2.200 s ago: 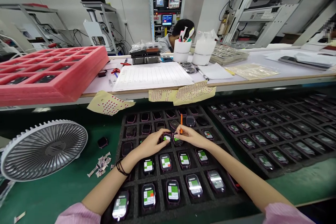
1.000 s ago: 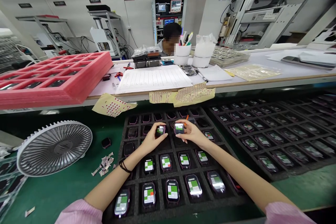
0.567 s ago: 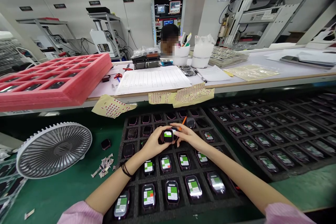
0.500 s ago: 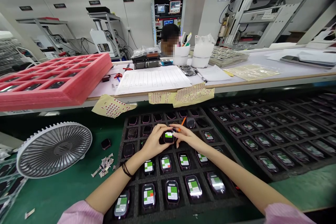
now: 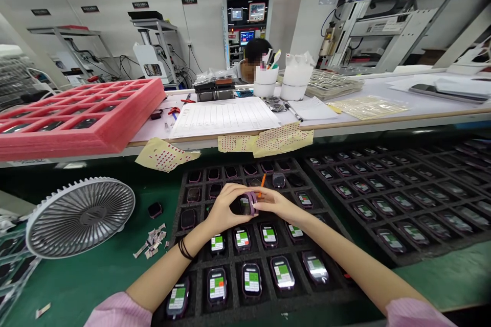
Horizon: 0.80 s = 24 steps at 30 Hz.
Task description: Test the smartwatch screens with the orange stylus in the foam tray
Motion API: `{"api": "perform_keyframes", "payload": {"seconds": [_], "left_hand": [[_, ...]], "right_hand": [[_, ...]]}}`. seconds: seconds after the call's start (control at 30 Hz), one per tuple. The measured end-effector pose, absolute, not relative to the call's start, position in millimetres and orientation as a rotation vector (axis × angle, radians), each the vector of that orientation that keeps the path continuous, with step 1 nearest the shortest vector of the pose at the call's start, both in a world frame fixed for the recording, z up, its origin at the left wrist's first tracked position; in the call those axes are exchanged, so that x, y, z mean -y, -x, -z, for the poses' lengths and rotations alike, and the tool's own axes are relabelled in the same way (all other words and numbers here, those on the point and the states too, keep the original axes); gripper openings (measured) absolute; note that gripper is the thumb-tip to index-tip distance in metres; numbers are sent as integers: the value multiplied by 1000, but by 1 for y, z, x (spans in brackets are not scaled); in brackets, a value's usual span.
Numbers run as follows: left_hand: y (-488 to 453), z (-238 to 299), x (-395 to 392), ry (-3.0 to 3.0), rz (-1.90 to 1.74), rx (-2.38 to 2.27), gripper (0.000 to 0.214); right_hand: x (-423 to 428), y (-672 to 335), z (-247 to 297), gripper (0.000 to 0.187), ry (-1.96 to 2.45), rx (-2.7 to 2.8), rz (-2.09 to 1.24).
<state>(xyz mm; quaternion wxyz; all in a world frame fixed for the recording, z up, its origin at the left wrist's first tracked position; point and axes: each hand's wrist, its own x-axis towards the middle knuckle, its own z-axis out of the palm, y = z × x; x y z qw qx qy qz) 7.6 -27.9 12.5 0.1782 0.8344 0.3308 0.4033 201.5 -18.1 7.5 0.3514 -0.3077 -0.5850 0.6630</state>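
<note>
Between my two hands is a smartwatch body with a purple rim point(image 5: 252, 202), turned edge-on above the foam tray. My left hand point(image 5: 224, 210) curves around it, its thumb below and fingers above. The fingertips of my right hand point(image 5: 275, 201) pinch the watch's right edge. A thin orange stick point(image 5: 263, 181) pokes up from the right hand's fingers; its lower end is hidden. Beneath them lies a black foam tray point(image 5: 230, 260) with watches in its pockets. Several, such as a watch in the front row point(image 5: 252, 280), show green and white screens; those at the back are dark.
At the left stand a grey fan point(image 5: 80, 218), a loose dark watch point(image 5: 155, 209) and small strips point(image 5: 152, 241). A second watch tray point(image 5: 399, 204) is at the right. Ahead, a shelf carries a red foam tray point(image 5: 115, 130), papers and white cups point(image 5: 265, 82). A person sits beyond.
The watch has turned from screen facing me to edge-on, so its purple side shows. My right fingers have come down onto its edge, and the orange stick has shifted slightly left.
</note>
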Motion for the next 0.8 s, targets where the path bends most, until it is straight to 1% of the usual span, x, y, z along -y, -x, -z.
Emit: {"api": "perform_keyframes", "payload": {"seconds": [0.07, 0.13, 0.4, 0.6, 0.8], "left_hand": [[-9, -12, 29, -2332, -1188, -907, 45], [-10, -11, 29, -2332, -1209, -887, 46], [-9, -8, 29, -2397, -1208, -881, 47], [-10, -9, 30, -2358, -1221, -886, 48], [-13, -12, 33, -2358, -1225, -838, 49]], "right_hand": [[18, -201, -7, 44, 788, 1443, -1828], [19, -200, -7, 44, 778, 1380, -1871], [22, -197, -7, 40, 759, 1273, -1852], [25, -193, -9, 47, 772, 1216, -1835], [32, -190, -15, 46, 883, 1183, -1764]]}}
